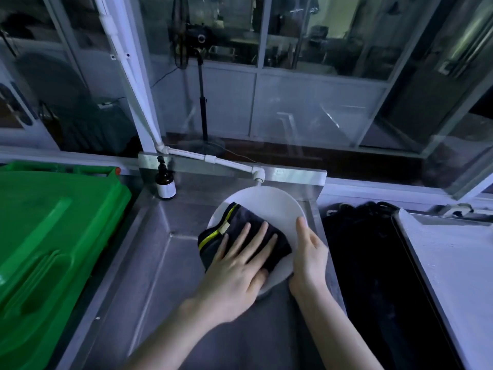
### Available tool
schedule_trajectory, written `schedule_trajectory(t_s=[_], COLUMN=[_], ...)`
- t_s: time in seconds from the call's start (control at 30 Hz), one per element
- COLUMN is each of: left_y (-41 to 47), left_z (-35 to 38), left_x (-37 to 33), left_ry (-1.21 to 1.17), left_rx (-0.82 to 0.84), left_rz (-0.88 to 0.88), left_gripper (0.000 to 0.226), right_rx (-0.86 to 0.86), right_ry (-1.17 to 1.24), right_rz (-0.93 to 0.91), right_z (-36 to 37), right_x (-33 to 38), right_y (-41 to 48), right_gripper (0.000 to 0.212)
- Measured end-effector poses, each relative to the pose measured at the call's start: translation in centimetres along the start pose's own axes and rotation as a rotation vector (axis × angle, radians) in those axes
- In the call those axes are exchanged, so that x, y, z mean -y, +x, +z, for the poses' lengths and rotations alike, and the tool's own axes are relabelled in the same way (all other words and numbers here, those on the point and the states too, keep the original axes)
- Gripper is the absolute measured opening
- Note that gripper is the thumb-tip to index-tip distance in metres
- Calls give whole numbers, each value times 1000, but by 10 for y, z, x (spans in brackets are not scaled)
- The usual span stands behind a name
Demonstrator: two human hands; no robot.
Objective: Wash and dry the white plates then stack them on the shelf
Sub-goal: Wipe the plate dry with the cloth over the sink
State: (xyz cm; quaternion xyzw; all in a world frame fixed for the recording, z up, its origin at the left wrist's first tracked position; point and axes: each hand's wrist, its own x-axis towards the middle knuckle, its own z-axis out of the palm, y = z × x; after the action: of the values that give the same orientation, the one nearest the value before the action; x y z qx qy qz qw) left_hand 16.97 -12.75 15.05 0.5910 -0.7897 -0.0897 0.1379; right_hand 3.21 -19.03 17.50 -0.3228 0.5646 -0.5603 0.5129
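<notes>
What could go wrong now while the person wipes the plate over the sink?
1. The right hand grips the white plate only at its rim; the left hand pressing the dark cloth could tip it into the steel sink.
2. The plate's far edge sits near the tap outlet and may knock it.

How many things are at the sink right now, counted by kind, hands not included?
White plate: 1
Dark cloth: 1
Brown pump bottle: 1
Green bin: 1
Total: 4
The left hand presses the cloth flat on the plate; the right hand grips the plate's rim.
</notes>
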Motion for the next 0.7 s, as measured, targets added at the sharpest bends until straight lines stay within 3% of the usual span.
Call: schedule_trajectory(t_s=[0.17,0.3,0.37,0.5,0.7], left_y=[51,61,50,43,81], left_z=[-15,-21,-15,-6,-24], left_x=[8,7,-5,-26,0], left_ry=[52,75,94,52,94], left_rx=[43,26,2,18,10], left_rz=[-1,-94,-1,166,3], left_gripper=[61,60,59,59,59], right_rx=[70,59,17,63,189], right_ry=[-8,43,71,76,55], right_rz=[92,23,2,22,85], right_z=[-12,-24,-26,-28,-34], right_x=[-13,4,15,13,-2], right_y=[-9,6,18,28,20], right_gripper=[51,55,60,35,60])
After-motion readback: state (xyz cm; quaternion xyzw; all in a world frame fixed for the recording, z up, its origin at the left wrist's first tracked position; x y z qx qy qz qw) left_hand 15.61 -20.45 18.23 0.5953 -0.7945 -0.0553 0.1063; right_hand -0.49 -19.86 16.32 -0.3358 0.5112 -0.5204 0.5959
